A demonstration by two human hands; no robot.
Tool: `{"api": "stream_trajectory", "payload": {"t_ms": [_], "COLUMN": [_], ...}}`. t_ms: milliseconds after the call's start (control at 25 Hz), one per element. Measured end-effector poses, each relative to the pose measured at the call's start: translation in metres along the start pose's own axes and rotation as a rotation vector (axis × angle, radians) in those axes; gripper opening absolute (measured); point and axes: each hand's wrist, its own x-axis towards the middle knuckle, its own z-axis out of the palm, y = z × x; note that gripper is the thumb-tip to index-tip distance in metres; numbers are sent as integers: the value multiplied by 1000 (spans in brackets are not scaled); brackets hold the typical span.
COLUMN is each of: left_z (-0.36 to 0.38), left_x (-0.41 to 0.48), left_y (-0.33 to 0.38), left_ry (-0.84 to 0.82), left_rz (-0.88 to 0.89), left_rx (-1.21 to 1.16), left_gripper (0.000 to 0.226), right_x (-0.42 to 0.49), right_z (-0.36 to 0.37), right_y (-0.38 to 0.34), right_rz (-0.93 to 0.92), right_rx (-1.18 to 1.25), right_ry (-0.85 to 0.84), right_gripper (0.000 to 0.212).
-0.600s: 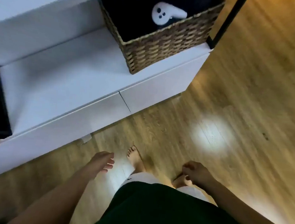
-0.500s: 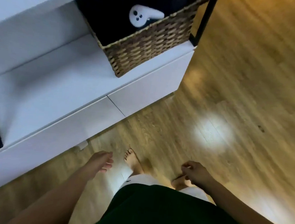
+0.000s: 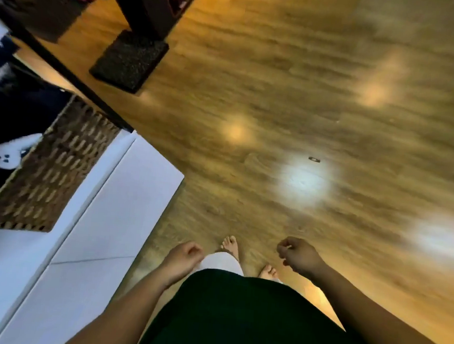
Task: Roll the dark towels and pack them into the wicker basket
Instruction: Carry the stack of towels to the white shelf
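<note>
The wicker basket stands on the white shelf at the left edge of the view. Dark fabric fills it, with a white controller lying on top. My left hand hangs low beside my hip with fingers loosely curled and nothing in it. My right hand hangs over the wooden floor, curled into a loose fist, also with nothing in it. Both hands are well away from the basket. The picture is blurred by motion.
A black frame bar runs diagonally behind the basket. A dark mat lies on the wood floor at upper left, beside dark furniture with pink and green items. A small dark scrap lies on the floor. My bare feet stand below.
The view has swung to the right: basket and shelf slid to the left edge and more floor shows. My hands stay low at my sides, fingers curled in more.
</note>
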Motion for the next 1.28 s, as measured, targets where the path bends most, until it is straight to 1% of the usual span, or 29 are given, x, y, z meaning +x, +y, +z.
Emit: {"api": "stream_trajectory", "payload": {"t_ms": [120, 280, 360, 480, 600, 720, 800, 880, 960, 1040, 1120, 1160, 1280], "left_z": [16, 39, 54, 70, 74, 75, 82, 89, 100, 116, 128, 135, 151], "left_x": [39, 107, 146, 195, 225, 261, 289, 316, 338, 358, 369, 377, 402], "left_y": [68, 160, 217, 318, 423, 534, 594, 645, 690, 739, 799, 830, 926], "left_ry": [-81, -149, -188, -233, -271, -261, -257, -245, -216, -190, -161, -142, -87], "left_rz": [35, -11, 2, 30, 36, 97, 114, 79, 14, -48, -68, -30, 171], "left_rx": [154, 162, 163, 169, 176, 147, 113, 78, 62, 49, 29, 19, -20], "left_gripper": [12, 12, 10, 13, 8, 9, 8, 8, 13, 15, 15, 14, 11], "right_x": [17, 43, 60, 79, 99, 133, 159, 186, 219, 258, 291, 305, 336], "right_z": [-50, -133, -182, -258, -335, -420, -466, -511, -567, -643, -727, -767, -866], "right_y": [11, 21, 27, 29, 10, -21, -30, -28, -23, -28, -47, -57, -86], "right_rz": [3, 64, 128, 271, 288, 238, 218, 241, 257, 244, 207, 179, 144], "right_rx": [97, 229, 276, 310, 311, 367, 374, 349, 381, 466, 506, 500, 487], "right_ry": [89, 187, 220, 244, 268, 352, 354, 322, 362, 406, 390, 373, 306], "right_gripper": [11, 10, 11, 11, 10, 11, 15, 15, 13, 11, 11, 11, 11]}}
